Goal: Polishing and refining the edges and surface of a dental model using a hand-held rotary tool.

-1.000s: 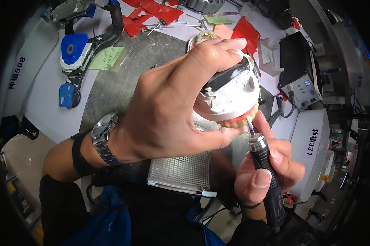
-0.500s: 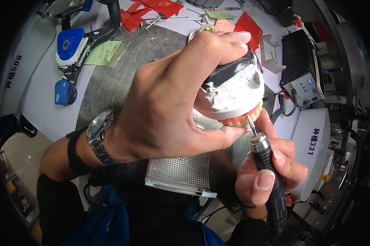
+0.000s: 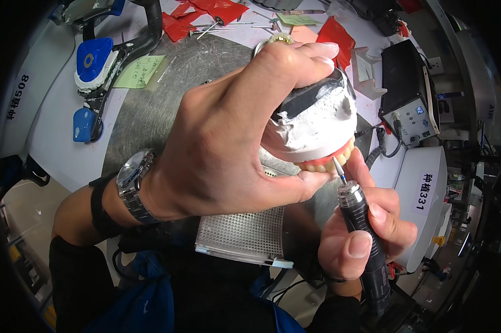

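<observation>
The left hand (image 3: 220, 133) is curled widely around a white plaster cast (image 3: 317, 127), fingers over its black upper part and thumb beneath, gripping it firmly above the metal work surface (image 3: 150, 119). Along the cast's lower edge runs a row of cream teeth (image 3: 320, 167) set in pink gum, facing the right hand (image 3: 388, 225). That hand is closed in a pen-like grip on a black handpiece (image 3: 377, 277), thumb on one side and fingers on the other, with one finger reaching up beside the teeth. The handpiece's slim pointed bur (image 3: 339, 168) meets the pink-and-cream border in this view, though actual contact is too fine to make out. A perforated metal grille (image 3: 242, 233) lies below the left hand; a black control box (image 3: 408, 91) stands to the right, near scraps of red sheet (image 3: 337, 40).
</observation>
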`<state>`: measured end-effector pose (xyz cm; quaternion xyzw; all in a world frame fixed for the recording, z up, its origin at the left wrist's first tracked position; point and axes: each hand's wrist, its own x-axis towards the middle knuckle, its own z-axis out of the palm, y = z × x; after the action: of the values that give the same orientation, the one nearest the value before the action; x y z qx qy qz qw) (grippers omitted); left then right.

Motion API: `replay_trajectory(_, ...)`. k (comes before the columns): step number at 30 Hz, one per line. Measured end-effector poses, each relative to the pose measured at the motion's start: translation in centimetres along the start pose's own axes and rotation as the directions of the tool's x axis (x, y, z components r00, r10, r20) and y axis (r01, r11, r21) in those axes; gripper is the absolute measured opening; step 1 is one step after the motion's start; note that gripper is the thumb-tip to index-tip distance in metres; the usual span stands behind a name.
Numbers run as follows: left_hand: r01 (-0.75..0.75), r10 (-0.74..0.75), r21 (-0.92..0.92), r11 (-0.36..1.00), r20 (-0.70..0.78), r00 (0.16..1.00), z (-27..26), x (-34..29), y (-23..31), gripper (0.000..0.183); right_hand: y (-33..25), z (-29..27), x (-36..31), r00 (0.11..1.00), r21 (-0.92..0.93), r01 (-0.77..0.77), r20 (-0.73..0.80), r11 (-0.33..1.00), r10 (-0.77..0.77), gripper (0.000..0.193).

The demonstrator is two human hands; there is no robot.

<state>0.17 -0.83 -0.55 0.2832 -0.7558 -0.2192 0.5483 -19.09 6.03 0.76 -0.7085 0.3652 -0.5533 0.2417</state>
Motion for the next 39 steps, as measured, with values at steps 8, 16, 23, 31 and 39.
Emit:
replay_trajectory(8, -0.018, 0.018, -0.003, 1.0, -0.006, 1.0, 0.02, 0.02, -0.11, 0.078, 0.14, 0.18, 0.06, 0.999, 0.007, 0.012, -0.03, 1.0, -0.012, 0.031)
replay_trajectory(16, -0.001, 0.002, -0.023, 1.0, 0.016, 1.0, -0.15, 0.01, 0.04, 0.079, 0.12, 0.23, 0.13, 1.0, 0.007, -0.013, -0.023, 1.0, 0.013, 0.032)
replay_trajectory(23, -0.013, 0.013, -0.028, 1.0, -0.009, 1.0, 0.08, -0.02, -0.14, 0.081, 0.29, -0.12, 0.12, 1.0, 0.022, 0.013, 0.003, 1.0, -0.013, 0.032)
replay_trajectory(31, -0.026, 0.026, -0.016, 1.0, -0.005, 1.0, 0.07, 0.03, -0.21, 0.079, 0.35, -0.33, 0.11, 0.999, 0.023, 0.02, 0.039, 1.0, -0.021, 0.034)
replay_trajectory(39, -0.042, 0.042, -0.04, 0.998, -0.004, 0.999, 0.07, -0.06, -0.54, 0.079, -0.03, -0.25, 0.14, 0.999, 0.046, -0.031, 0.037, 0.998, 0.03, 0.035)
